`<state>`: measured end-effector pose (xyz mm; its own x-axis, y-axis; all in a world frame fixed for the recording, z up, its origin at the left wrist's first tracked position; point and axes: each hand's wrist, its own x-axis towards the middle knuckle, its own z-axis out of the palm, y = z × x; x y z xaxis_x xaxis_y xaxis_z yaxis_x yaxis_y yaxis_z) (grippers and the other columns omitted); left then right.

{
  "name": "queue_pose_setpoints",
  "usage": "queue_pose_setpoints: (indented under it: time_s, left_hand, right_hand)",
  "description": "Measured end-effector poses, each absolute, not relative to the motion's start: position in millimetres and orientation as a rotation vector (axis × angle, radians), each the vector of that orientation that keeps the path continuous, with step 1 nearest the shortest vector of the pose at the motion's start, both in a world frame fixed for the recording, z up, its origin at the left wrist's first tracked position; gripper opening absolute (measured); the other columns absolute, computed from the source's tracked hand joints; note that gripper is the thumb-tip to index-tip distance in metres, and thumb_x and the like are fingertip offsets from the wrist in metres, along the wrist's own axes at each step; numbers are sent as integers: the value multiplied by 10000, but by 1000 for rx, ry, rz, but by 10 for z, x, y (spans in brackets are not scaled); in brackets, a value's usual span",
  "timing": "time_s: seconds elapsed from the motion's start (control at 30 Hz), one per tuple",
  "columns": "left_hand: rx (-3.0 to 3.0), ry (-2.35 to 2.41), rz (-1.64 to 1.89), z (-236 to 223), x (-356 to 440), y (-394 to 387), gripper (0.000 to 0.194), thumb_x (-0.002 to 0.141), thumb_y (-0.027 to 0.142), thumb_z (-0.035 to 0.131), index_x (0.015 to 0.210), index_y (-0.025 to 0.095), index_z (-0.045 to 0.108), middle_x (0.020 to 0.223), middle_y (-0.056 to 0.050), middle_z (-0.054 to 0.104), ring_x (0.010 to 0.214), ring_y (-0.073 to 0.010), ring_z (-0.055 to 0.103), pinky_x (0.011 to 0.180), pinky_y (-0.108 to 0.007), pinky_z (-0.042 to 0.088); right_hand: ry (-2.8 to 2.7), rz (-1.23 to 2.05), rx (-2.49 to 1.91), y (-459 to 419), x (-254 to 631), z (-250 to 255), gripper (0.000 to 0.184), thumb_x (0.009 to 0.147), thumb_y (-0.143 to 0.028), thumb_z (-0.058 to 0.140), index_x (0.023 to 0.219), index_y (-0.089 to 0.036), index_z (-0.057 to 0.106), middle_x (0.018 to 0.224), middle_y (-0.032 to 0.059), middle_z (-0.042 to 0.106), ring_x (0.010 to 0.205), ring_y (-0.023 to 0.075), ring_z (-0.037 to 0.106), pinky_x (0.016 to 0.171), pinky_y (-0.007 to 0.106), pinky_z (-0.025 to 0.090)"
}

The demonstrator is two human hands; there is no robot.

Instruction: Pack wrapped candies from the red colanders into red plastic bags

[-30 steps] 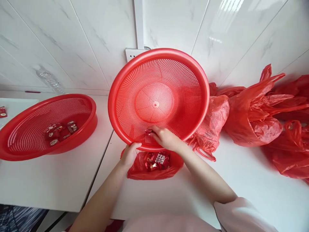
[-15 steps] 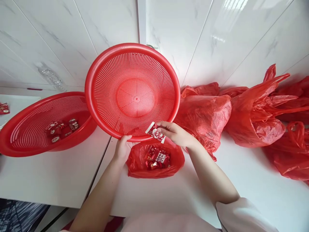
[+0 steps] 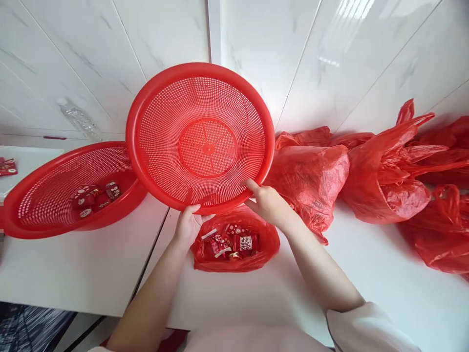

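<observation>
Left hand (image 3: 188, 226) and right hand (image 3: 269, 203) are gripping tilted basket (image 3: 208, 166).
Slipping, it could be toppling the bag (image 3: 236, 266), spilling packets (image 3: 245, 243).

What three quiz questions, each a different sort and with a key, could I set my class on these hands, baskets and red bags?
1. Multiple choice: what does the left hand grip?
A) the clear bottle
B) the rim of the raised basket
C) a bag handle

2. True or false: the right hand touches the raised basket.

3. Short answer: which container, just below the raised basket in the picture, holds wrapped packets?

Key:
1. B
2. True; the hand is at the lower right of the rim.
3. The open red bag.
</observation>
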<state>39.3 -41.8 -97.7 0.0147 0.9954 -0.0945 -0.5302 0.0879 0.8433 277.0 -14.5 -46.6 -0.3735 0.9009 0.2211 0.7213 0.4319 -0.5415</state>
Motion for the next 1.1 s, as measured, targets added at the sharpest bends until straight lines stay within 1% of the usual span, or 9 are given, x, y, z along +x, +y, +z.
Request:
queue_pose_setpoints:
  time_s: [0.1,0.23,0.37,0.47,0.57,0.73,0.83,0.93,1.1]
  left_hand:
    - [866,808,1314,-969,351,-415,245,866,327,580,1048,182,657,1159,-89,680,1084,-276,645,894,-452,551]
    - [1107,814,1228,-947,251,-399,487,891,574,484,1096,157,631,1137,-148,679,1019,-313,674,915,-499,516]
    - [1358,1162,1300,-914,97,-365,538,891,488,557,1333,193,481,1165,-129,661,923,-249,703,982,-480,471]
    - [1405,1654,1476,-899,-44,-336,802,840,412,655,1506,292,225,1189,-98,649,863,-206,710,962,-449,494]
    - [1384,2005,1520,-883,-189,-320,930,835,367,655,1548,338,59,1193,-98,653,827,-192,710,876,-410,547]
    - [1231,2183,1493,-832,-423,-342,1026,864,298,593,1527,264,-190,1079,-120,677,709,-203,702,763,-432,583]
    - [1175,2410,1378,-809,-550,-346,903,830,290,626,1543,200,79,939,-104,666,810,-272,686,853,-536,530]
    - [1153,2559,1355,-806,-609,-328,652,780,293,672,1358,173,397,864,-83,616,838,-296,650,884,-565,495]
    - [1140,2516,1375,-829,-578,-307,610,669,379,785,1152,194,461,788,-22,553,721,-239,609,825,-515,518]
  right_hand:
    - [-2002,319,-1335,-97,2769,-460,227,836,-242,617,1049,-214,544,906,55,674,742,183,655,693,274,493]
    - [-1824,207,-1286,-57,2894,-392,285,764,-288,700,975,-230,518,857,7,670,642,145,624,648,249,491]
    - [-1698,144,-1354,-57,3058,-299,350,732,-337,727,998,-248,518,914,1,687,618,143,623,653,267,504]
    - [-1616,144,-1412,-80,3126,-227,368,710,-366,741,989,-254,529,922,-3,689,591,140,614,631,271,504]
    - [-1586,162,-1411,-109,3142,-171,356,717,-392,725,982,-249,535,928,4,685,604,145,617,629,270,508]
    - [-1580,214,-1357,-143,3130,-146,374,733,-454,712,984,-246,530,929,4,678,632,151,635,660,275,520]
    - [-1582,246,-1338,-157,3121,-151,380,748,-477,694,994,-244,522,913,6,680,642,162,651,668,283,523]
    - [-1603,244,-1336,-164,3111,-148,384,745,-479,701,987,-243,519,893,5,683,654,167,655,677,283,519]
    - [-1612,229,-1322,-156,3087,-149,407,717,-472,735,979,-243,522,932,6,684,671,161,647,686,275,512]
